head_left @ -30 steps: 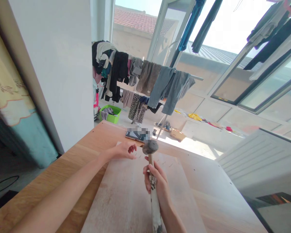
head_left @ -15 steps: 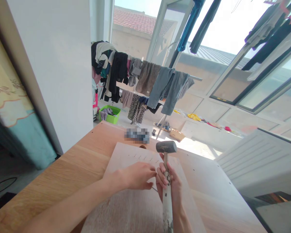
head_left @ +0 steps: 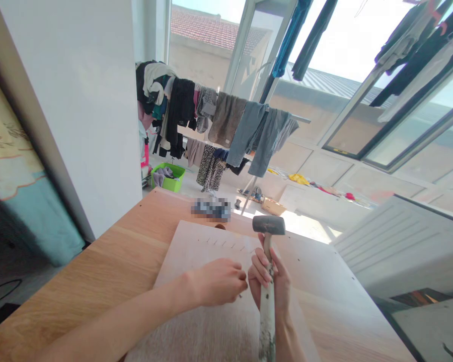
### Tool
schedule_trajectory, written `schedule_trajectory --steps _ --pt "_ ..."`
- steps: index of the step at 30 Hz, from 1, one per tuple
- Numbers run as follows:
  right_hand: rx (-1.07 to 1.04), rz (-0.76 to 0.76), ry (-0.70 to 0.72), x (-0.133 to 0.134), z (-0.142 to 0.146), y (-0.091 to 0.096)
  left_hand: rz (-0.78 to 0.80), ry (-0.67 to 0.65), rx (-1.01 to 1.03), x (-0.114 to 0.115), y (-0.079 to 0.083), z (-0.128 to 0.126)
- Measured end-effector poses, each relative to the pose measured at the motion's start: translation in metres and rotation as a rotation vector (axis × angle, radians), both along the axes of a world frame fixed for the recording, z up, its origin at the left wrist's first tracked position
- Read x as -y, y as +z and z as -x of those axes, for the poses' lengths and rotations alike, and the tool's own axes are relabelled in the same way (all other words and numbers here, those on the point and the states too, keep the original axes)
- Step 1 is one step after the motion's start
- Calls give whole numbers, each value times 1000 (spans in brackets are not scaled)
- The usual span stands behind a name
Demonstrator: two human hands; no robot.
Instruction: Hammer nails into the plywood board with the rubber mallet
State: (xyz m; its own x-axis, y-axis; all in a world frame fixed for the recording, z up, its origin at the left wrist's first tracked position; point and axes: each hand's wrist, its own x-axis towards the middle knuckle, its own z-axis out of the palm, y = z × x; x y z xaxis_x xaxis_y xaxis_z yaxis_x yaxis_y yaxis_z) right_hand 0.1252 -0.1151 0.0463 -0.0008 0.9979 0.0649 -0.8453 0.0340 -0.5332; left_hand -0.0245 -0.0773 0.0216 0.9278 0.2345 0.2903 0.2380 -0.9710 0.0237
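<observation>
A broad strip of bare wood ran between the table's [head_left: 113,261] left edge and the pale board [head_left: 196,332]. Over the board, the left hand [head_left: 222,281] was curled; whether it pinched anything could not be told. Thin nails [head_left: 224,244] stood in a row between it and the board's far edge. Just to its right, the right hand [head_left: 281,284] gripped a mallet [head_left: 267,301] head-up. More bare wood reached the table's right edge.

A white wall [head_left: 79,100] flanked the left edge; a green basket [head_left: 175,183] sat past the far-left corner. A blurred-out object [head_left: 210,209] lay near the far edge, a brown round thing [head_left: 220,227] beside the board. Beyond hung clothes [head_left: 226,120]; a ribbed panel [head_left: 392,246] bounded the right edge.
</observation>
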Motion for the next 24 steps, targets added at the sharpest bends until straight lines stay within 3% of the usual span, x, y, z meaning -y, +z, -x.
schedule_trajectory --steps 7,10,13,18,21,24 --pt "3 37 19 1 6 3 52 67 -149 3 16 9" --pt "9 51 17 1 8 4 165 223 -171 -7 31 28" --pt "19 56 20 0 9 3 336 375 -28 -25 35 54" --pt "47 63 25 -1 12 -1 663 546 487 -47 9 89" --pt "66 50 41 -2 13 -3 699 619 677 -50 -6 97" --pt "107 36 58 0 15 -3 694 617 719 -50 -10 97"
